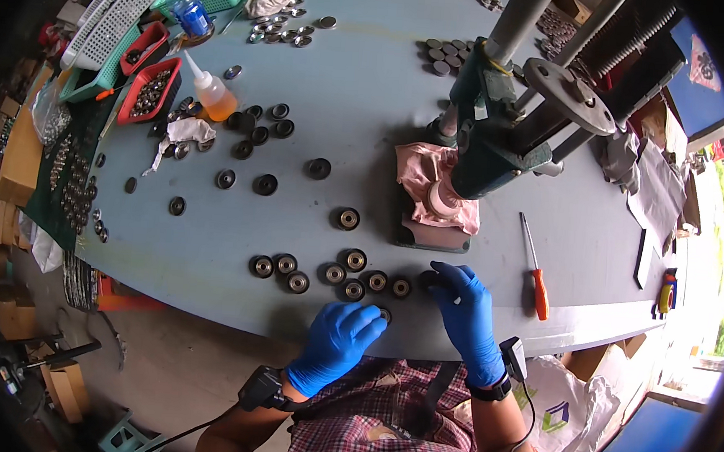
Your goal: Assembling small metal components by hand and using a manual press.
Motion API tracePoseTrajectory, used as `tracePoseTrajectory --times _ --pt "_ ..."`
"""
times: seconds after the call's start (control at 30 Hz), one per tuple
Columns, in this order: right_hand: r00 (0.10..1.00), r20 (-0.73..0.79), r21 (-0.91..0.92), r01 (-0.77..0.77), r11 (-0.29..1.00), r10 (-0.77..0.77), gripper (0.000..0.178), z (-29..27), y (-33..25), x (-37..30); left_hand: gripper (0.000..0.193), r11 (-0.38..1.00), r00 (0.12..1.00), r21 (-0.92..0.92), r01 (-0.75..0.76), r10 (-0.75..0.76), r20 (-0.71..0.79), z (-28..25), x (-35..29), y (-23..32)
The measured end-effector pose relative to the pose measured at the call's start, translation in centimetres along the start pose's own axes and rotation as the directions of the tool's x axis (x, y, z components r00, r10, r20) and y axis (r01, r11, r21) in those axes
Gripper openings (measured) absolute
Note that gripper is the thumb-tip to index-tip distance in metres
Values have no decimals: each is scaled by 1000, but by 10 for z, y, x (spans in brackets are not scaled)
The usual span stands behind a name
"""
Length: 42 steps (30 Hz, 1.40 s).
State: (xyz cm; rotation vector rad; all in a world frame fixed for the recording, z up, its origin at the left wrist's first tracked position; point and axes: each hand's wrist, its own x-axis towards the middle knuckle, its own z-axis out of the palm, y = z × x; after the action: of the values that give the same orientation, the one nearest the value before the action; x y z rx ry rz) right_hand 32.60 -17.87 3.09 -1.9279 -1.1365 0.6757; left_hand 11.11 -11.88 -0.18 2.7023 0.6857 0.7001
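Parts (377, 281), round, dark, brass-coloured at the centre: a loose group lying on the grey-blue table (151, 241), near its front edge, just ahead of my hands. One further part (348, 218) lies apart, deeper in on the table.

Left hand (339, 340), mine, blue-gloved: fingers curled, at the table edge, beside a partly covered part (385, 315); whether I grip it or merely touch it, I cannot tell.

Right hand (466, 317), mine, blue-gloved: apart from the left, fingers bent, at the right end of the group. Dark shape by the fingertips; whether it is something held, I cannot tell.

Press (486, 134), green, upright, beyond the right hand; pink cloth (416, 167) spread over its base (433, 236). Neither hand on it.

Screwdriver (540, 297), orange-handled, lying to the right of the press.

Cups (266, 184), dark, round, scattered farther left.

Bottle (215, 100), squeeze type, amber liquid, behind the cups.

Step in hand, by my judgement: sorting or placing parts by hand at the table edge.

Next move, by my judgement: calls for a light fingertip pinch on one rim, clear of neighbouring parts.
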Motion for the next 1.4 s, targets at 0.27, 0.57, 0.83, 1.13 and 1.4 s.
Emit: tracePoseTrajectory --times 0.27,0.57,0.83,1.13,1.4 --pt "945 -57 -470 260 843 -323 26 1 14 -16 30 995 995 -92 45 -37 90 -11 5 10" --pt "971 92 -476 239 846 -222 34 7 -13 0 48 992 984 100 81 -96 152 -8 22 -30" --pt "884 159 -223 467 856 -440 33 66 -66 76 40 969 973 91 230 -231 8 -40 -4 -55" --pt "807 415 -395 576 716 -421 35 73 -69 104 27 942 897 -173 289 -330 -294 -44 -26 -60" --pt "816 435 -373 548 749 -380 37 72 -70 110 28 932 880 -233 279 -345 -325 -43 -30 -62"
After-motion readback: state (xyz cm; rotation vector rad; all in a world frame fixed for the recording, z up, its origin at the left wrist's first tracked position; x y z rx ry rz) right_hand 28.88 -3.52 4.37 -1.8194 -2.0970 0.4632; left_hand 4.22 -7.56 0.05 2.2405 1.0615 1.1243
